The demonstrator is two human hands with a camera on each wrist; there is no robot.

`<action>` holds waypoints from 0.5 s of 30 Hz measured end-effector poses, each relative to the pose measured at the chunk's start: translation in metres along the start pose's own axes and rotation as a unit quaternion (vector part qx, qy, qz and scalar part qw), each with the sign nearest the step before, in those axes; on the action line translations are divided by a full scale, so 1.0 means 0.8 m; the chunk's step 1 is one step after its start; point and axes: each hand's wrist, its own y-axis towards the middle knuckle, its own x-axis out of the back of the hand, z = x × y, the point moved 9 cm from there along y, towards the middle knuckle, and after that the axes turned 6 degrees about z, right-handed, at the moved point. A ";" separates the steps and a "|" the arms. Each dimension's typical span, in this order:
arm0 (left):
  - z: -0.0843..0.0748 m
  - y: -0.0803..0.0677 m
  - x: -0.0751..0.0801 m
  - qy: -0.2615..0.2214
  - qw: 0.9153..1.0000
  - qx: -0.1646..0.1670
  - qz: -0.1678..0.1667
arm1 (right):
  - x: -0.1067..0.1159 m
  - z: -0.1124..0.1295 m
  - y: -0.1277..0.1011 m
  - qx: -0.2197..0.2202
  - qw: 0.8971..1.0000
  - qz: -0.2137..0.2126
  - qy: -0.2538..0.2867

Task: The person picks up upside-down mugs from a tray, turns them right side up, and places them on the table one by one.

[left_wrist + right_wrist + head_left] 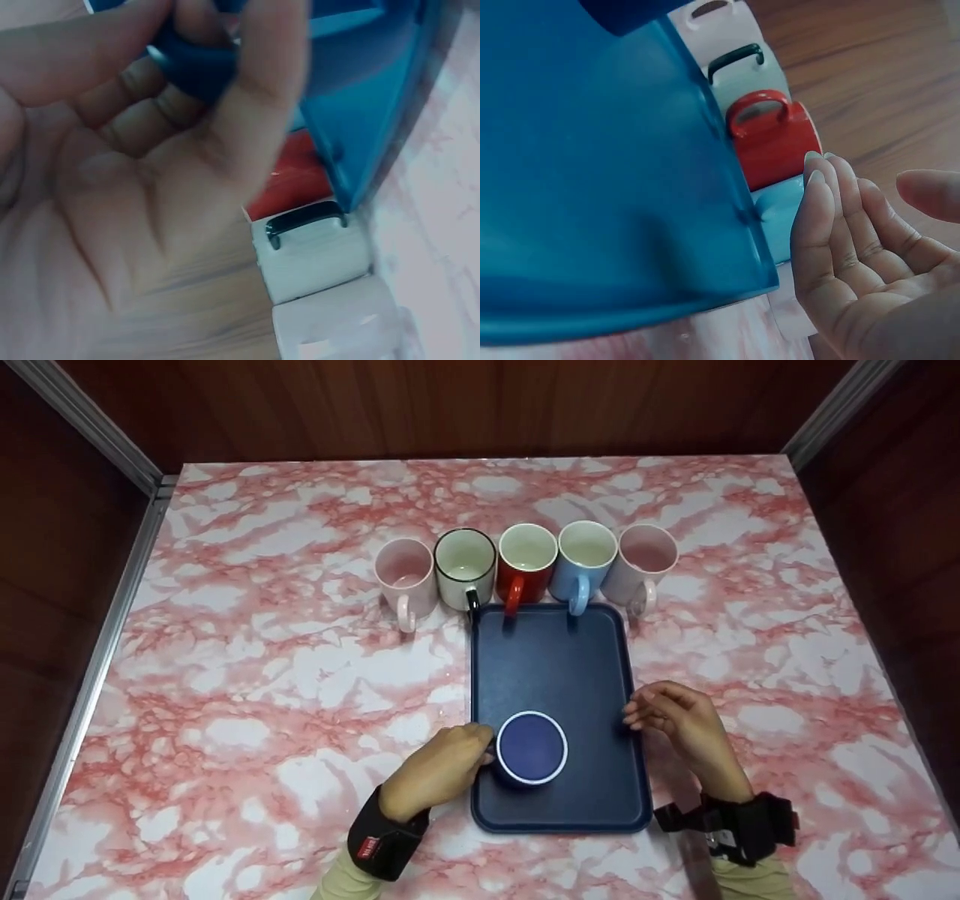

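My left hand (442, 769) grips the handle of a dark blue mug (532, 748) over the near left part of a dark blue tray (555, 675). The mug's round blue face with a white ring points up; whether this is its mouth or base I cannot tell. In the left wrist view, fingers curl around the blue handle (199, 64). Beside the tray's right edge, my right hand (686, 727) hovers with loosely bent fingers and holds nothing. The right wrist view shows that palm (877, 277) bare, with only part of the mug (634, 11) visible.
Behind the tray stands a row of mugs, handles toward me: pink (405, 574), white with black rim (465, 570), red (525, 574), light blue (581, 566), and pale pink (641, 566). Brown wooden panels (480, 409) enclose the red-and-white marbled table (262, 675).
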 end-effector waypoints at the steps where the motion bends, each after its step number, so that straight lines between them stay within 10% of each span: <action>1: 0.000 -0.001 -0.001 -0.007 1.000 -0.003 -0.001 | -0.001 0.000 -0.001 0.002 1.000 0.002 0.000; 15: -0.003 -0.005 -0.011 -0.117 0.989 0.035 -0.085 | -0.052 0.001 -0.028 -0.001 0.999 0.050 -0.015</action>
